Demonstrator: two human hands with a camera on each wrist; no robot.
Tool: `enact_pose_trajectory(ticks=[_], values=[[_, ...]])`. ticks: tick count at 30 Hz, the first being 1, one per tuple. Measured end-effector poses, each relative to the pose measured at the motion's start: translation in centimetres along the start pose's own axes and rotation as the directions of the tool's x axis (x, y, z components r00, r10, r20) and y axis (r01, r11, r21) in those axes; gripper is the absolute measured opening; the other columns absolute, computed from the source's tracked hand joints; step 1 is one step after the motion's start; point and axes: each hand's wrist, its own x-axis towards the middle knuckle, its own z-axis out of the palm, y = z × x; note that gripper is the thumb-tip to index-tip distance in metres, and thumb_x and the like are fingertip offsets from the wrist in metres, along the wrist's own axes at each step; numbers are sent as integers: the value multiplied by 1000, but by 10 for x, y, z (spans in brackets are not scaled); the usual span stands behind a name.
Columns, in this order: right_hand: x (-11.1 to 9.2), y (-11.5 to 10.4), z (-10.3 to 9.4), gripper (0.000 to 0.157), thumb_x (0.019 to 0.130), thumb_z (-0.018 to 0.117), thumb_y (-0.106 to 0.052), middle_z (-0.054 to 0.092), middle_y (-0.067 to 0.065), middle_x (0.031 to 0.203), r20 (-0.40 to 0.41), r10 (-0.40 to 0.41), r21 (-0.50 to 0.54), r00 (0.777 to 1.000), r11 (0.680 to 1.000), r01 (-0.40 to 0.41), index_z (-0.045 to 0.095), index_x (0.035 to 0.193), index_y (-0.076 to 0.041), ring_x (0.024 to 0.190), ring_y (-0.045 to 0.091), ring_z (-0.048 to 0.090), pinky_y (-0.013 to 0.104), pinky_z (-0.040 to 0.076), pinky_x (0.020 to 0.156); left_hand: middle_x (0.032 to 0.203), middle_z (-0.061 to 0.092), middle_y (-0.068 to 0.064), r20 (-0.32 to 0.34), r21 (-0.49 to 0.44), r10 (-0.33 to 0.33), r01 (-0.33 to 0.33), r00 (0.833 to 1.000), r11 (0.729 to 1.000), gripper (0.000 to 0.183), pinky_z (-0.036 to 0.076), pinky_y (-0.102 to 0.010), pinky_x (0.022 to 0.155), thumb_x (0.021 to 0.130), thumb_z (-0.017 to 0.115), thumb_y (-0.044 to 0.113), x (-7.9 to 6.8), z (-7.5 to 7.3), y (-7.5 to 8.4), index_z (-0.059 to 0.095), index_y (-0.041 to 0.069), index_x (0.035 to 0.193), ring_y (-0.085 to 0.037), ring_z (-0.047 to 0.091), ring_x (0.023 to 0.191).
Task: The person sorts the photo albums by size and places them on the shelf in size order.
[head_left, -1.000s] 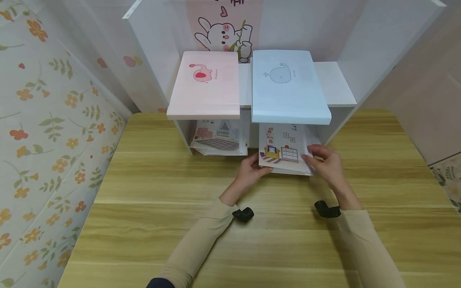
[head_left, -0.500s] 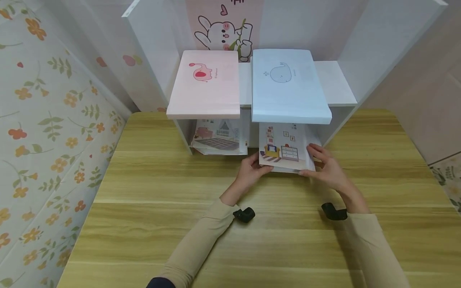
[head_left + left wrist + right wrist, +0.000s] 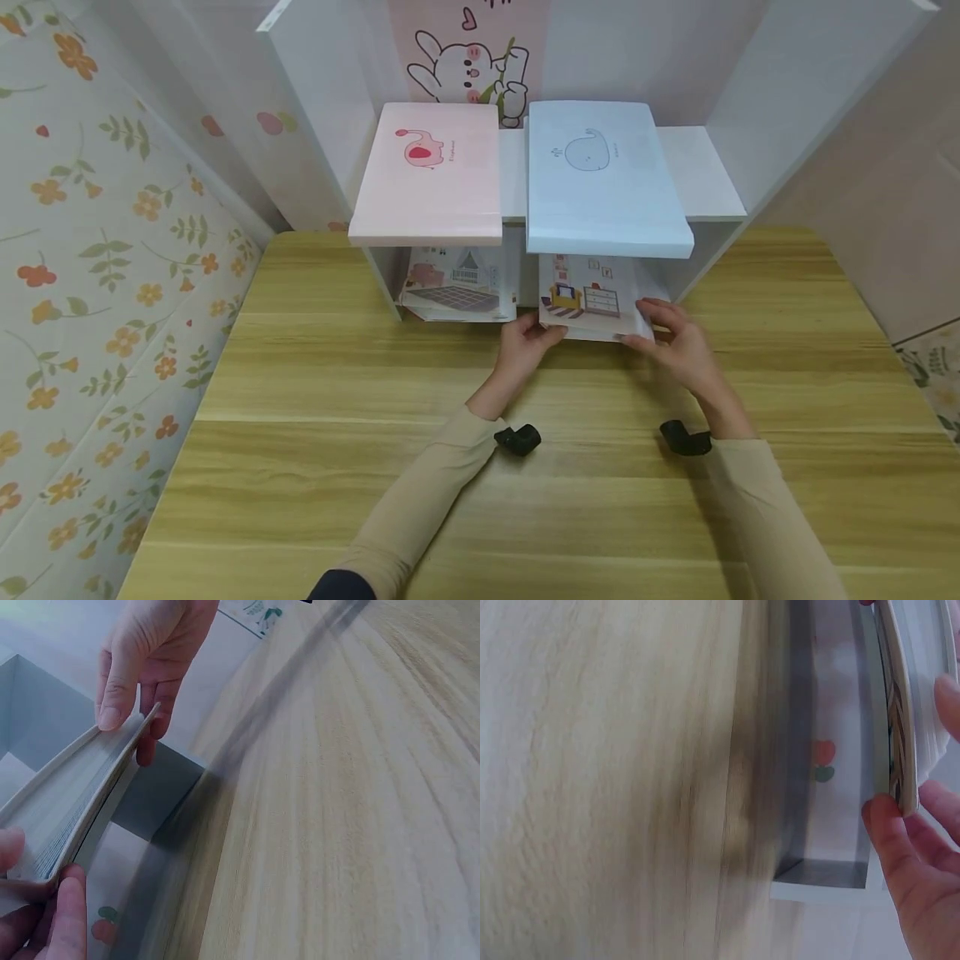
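A book (image 3: 581, 296) with a furniture picture on its cover lies partly inside the right part of the white shelf's lower level, its front end sticking out. My left hand (image 3: 521, 346) grips its front left corner, thumb at the front edge. With my right hand (image 3: 684, 350) I hold the front right corner, thumb at the edge and fingers along the side. The left wrist view shows the page edges (image 3: 71, 806) between both hands. Seen from the right wrist, the book (image 3: 904, 712) sits just above the shelf's bottom board. Its back end is hidden.
On the white shelf (image 3: 708, 175), a pink elephant box (image 3: 427, 192) and a light blue whale box (image 3: 607, 204) overhang the lower level. More books (image 3: 457, 287) lie at lower left. The shelf stands on a wooden table (image 3: 585, 500).
The book has slid further into the shelf, with both hands following it forward. My right thumb has shifted from the cover's right side to the front edge.
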Motion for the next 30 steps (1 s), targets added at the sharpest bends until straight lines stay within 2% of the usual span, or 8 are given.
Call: enact_pose_trajectory(ticks=[2,5,10,15,21,26,28,30], values=[[2,0,2,47,76,70,12,46,33,124,-29,0,-6,1000,1000,0,51,119,19,106,39,46,1,40,75,94,65,-25,-17,-18,-1,0,1000,1000,32,54,-32,78,85,62,-5,1,1,1,56,-17,113,-35,64,88],[4,0,4,44,77,69,11,50,31,119,-69,7,-12,998,1000,-8,53,117,19,100,31,49,2,41,73,85,65,-24,-40,-74,-6,3,999,997,27,54,-38,78,84,63,-5,7,3,-6,58,-18,108,-33,65,80],[7,-2,7,38,78,71,7,54,28,113,-138,15,-41,990,999,-20,57,112,16,93,20,51,2,42,69,81,66,-26,-86,-129,-31,20,996,991,18,56,-33,72,85,64,-4,16,8,-15,62,-19,96,-12,64,63],[9,-2,8,34,78,72,4,57,26,113,-192,12,-87,981,996,-29,60,109,13,89,16,52,2,40,64,79,66,-25,-127,-176,-78,55,989,983,16,56,-32,67,85,65,-2,18,12,-15,64,-17,88,-10,63,57],[12,-4,10,34,79,72,3,58,27,114,-209,41,-86,977,994,-60,61,110,13,88,23,54,2,38,62,90,64,-32,-129,-216,-146,116,981,970,16,56,-33,70,85,66,0,18,13,-10,64,-15,88,-12,64,59],[14,-2,12,34,79,72,4,58,29,112,-229,16,-109,973,993,-42,61,109,13,88,35,57,3,36,64,90,64,-31,-135,-217,-153,122,979,968,16,56,-32,70,87,65,3,20,14,-13,65,-13,89,-11,63,59],[15,-2,12,34,78,72,4,59,29,109,-236,-5,-135,972,990,-28,61,108,14,86,36,58,6,37,65,87,66,-27,-129,-207,-158,129,979,970,16,56,-30,70,88,64,5,20,14,-13,65,-11,89,-11,63,60],[15,-3,13,34,78,72,5,59,30,107,-226,-23,-156,974,988,-13,60,108,15,86,38,58,16,42,67,84,67,-23,-120,-204,-182,155,976,967,16,56,-29,70,89,63,6,20,13,-13,65,-10,89,-11,64,62]])
